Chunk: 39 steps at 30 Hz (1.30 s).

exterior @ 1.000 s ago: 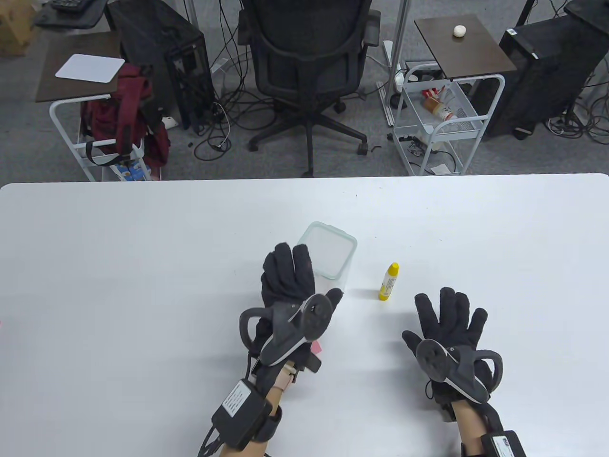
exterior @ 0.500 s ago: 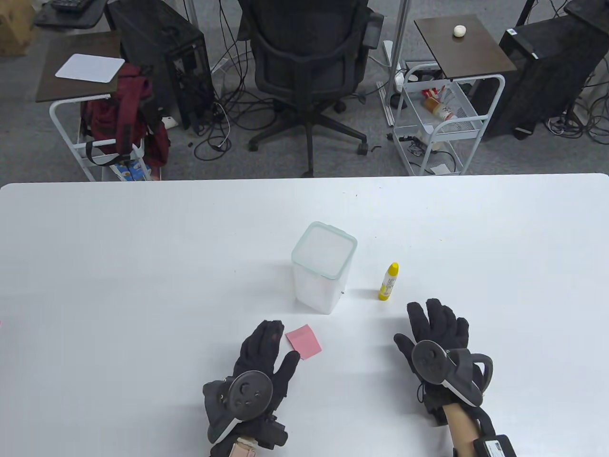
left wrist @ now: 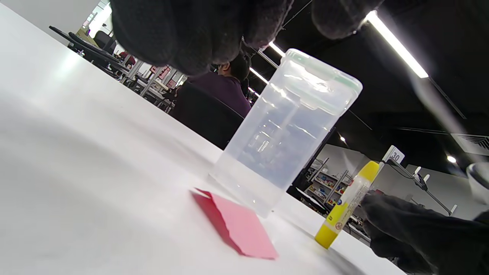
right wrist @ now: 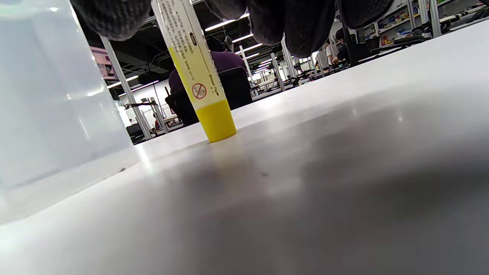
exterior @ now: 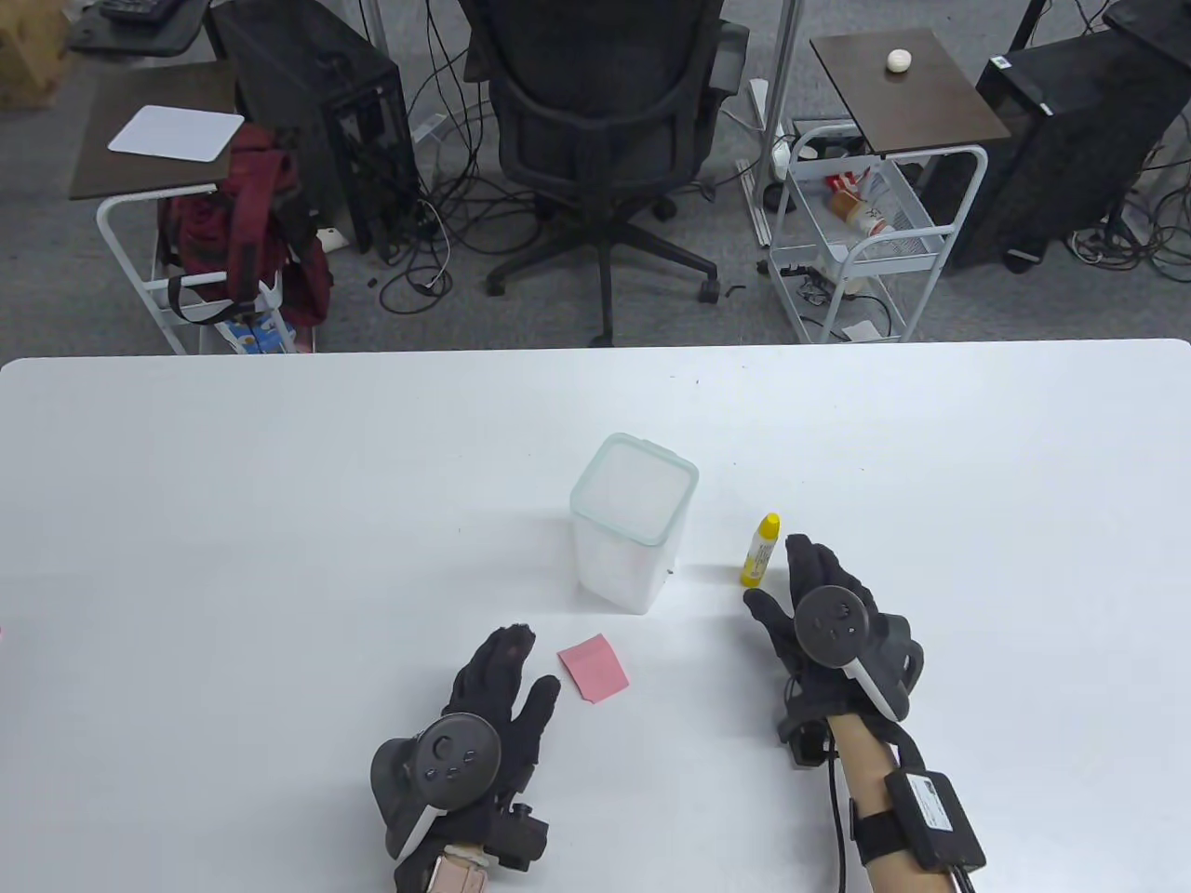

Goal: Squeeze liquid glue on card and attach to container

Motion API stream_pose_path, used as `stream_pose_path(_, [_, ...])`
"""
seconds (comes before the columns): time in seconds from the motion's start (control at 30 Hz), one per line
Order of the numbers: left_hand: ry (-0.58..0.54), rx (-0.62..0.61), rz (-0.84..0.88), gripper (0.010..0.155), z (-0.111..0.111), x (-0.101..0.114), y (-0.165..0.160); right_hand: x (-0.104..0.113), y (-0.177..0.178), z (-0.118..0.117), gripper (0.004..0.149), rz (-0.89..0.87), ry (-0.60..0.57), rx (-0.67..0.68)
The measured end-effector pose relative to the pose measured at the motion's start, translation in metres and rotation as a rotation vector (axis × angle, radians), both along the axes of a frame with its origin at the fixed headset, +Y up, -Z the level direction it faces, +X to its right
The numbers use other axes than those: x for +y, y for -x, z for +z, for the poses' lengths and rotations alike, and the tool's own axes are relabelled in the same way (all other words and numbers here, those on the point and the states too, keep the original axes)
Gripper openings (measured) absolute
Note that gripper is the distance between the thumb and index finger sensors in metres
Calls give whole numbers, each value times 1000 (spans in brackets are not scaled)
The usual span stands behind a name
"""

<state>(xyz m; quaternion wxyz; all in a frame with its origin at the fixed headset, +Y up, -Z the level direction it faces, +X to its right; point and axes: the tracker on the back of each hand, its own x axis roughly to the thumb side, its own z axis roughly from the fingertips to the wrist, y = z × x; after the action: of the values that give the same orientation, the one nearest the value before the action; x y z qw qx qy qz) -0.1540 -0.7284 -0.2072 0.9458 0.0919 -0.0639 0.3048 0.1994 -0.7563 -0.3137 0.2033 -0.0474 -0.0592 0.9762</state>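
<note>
The table view looks steeply down on the counter (exterior: 279, 484) from above. Both wrist views sit low, close to its surface, tilted, sharing the container (left wrist: 282, 130) and glue (right wrist: 195, 72).

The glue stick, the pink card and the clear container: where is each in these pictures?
glue stick (exterior: 760, 551), table view, on its white labelled body.
pink card (exterior: 595, 667), table view, on the middle of its flat face.
clear container (left wrist: 284, 130), left wrist view, on its see-through side wall.

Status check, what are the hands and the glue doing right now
Right hand open beside upright glue bottle, not gripping. Left hand open near pink card. Container apart, nothing blocking.
</note>
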Motion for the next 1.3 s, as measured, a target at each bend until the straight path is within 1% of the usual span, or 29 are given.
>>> stream_pose_path(0.13, [10,-4,14,67,-1,-1,1,0,6,-16,83,-10,-1,-37])
stream_pose_path(0.23, [22,-7,16,67,-2,-4,2,-2,9,-24,79,-78,-6,-88])
stream_pose_path(0.3, [28,-9,11,67,-3,-5,1,-4,9,-26,67,-159,-17,-108])
stream_pose_path(0.33, [28,-10,10,67,-3,-6,1,-5,8,-27,60,-194,2,-115])
stream_pose_path(0.43, [25,-16,13,67,-3,-5,0,-4,9,-25,57,-242,-22,-86])
stream_pose_path(0.5, [21,-23,15,66,-2,-5,-1,-1,10,-17,57,-237,-76,-42])
stream_pose_path(0.63, [15,-40,21,66,-1,-5,-4,8,12,4,57,-262,-106,51])
stream_pose_path(0.7, [10,-55,34,66,0,-4,-7,14,14,22,57,-286,-116,102])
stream_pose_path(0.8, [3,-76,58,66,2,-2,-11,20,17,49,57,-287,-127,133])
stream_pose_path(0.93, [-4,-126,116,66,6,-2,-19,20,26,83,58,-285,-135,214])
stream_pose_path(1.0, [-4,-155,146,67,8,-2,-24,17,30,94,58,-300,-135,241])
stream_pose_path(1.07, [-9,-186,171,67,11,-1,-29,18,35,101,58,-317,-110,269])
stream_pose_path(1.13, [-16,-212,183,68,14,1,-33,18,40,105,58,-337,-121,297])
stream_pose_path(1.3, [-50,-281,201,72,20,7,-42,16,62,116,58,-287,-111,431])
